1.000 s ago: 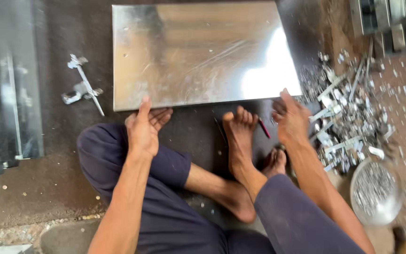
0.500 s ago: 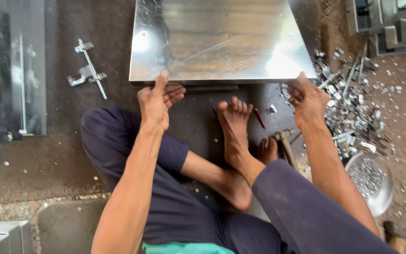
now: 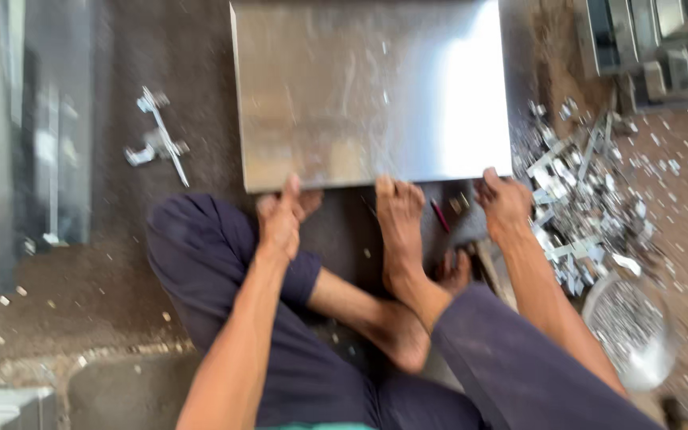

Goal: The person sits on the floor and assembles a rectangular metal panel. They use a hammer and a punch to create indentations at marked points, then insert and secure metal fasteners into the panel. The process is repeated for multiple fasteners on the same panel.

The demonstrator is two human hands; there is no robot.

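We see the left hand (image 3: 282, 216) and the right hand (image 3: 503, 203) each pinching the near edge of a shiny metal sheet (image 3: 372, 91) lying flat on the floor (image 3: 81, 318). A foot (image 3: 398, 227) touches that edge between them. Right of it lie metal scraps (image 3: 579, 199), then a round bowl (image 3: 631, 330) holding small pieces.

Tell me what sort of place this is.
Probably a small sheet-metal workshop, worked on the floor. A shiny metal sheet lies on the ground, held at its near edge by the left hand and right hand, with a heap of metal offcuts beside it.
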